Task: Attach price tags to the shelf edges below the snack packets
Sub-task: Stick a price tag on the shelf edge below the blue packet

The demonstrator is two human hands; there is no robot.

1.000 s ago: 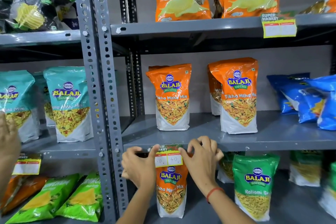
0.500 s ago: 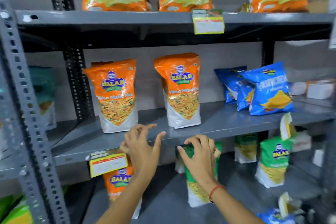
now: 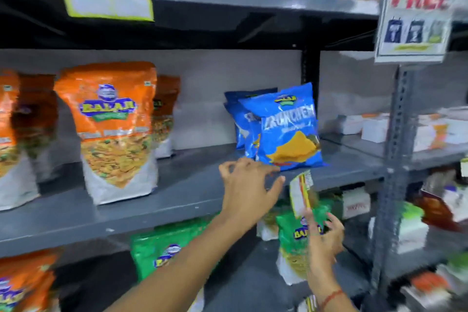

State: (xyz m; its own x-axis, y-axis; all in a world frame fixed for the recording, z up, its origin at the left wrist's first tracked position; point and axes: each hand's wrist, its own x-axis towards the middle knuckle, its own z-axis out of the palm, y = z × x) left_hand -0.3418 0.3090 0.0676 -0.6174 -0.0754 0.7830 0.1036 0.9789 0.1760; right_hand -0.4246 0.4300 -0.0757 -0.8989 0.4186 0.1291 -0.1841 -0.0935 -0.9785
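Observation:
A yellow-edged price tag (image 3: pixel 301 192) hangs edge-on just below the grey middle shelf edge (image 3: pixel 157 213), under the blue snack packets (image 3: pixel 288 132). My right hand (image 3: pixel 324 238) reaches up from below, fingers at the tag's lower end; blur hides whether it grips it. My left hand (image 3: pixel 247 185) hovers over the shelf edge left of the tag, fingers spread, holding nothing. Orange mix packets (image 3: pixel 116 132) stand further left. Another price tag (image 3: pixel 107 0) is stuck on the top shelf edge.
A grey upright post (image 3: pixel 395 159) bounds the bay on the right, with a "FREE" sign (image 3: pixel 415 7) above it. Green packets (image 3: pixel 164 253) stand on the lower shelf. White boxes (image 3: pixel 374 129) fill the neighbouring bay. The view is motion-blurred.
The view has swung right along the shelf. Both hands left the tag fixed under the orange packets and moved to the tag hanging below the blue packets.

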